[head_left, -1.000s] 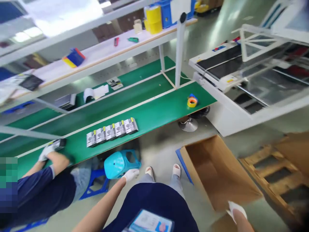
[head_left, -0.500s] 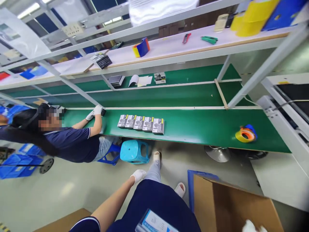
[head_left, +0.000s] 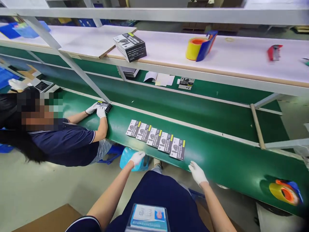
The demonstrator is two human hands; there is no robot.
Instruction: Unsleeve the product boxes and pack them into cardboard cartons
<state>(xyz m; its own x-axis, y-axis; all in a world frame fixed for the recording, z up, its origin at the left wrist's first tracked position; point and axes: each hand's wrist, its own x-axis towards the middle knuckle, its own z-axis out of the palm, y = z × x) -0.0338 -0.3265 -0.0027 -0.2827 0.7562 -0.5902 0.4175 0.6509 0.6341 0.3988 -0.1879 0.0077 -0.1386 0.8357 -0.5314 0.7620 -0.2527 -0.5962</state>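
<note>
Several black-and-white boxes point(head_left: 153, 137) lie side by side in an overlapping-looking row on the green bench point(head_left: 212, 154), near its front edge. My left hand point(head_left: 137, 158), in a white glove, is in front of the bench edge, over the blue stool point(head_left: 126, 157); its fingers are apart and it holds nothing. My right hand point(head_left: 198, 173), also gloved, is at the bench edge, right of the rightmost box point(head_left: 177, 149). It is open too, with nothing in it. Neither hand touches the boxes.
At the left a seated person's gloved hands hold a box point(head_left: 104, 106). A tape dispenser point(head_left: 286, 193) lies on the bench at the right. The shelf above bears a box point(head_left: 130, 46), another tape dispenser point(head_left: 199, 48) and a red cutter point(head_left: 274, 52).
My left hand has risen toward the bench edge. My right hand has come up from over the open carton to the bench. The view has moved closer to the bench and turned.
</note>
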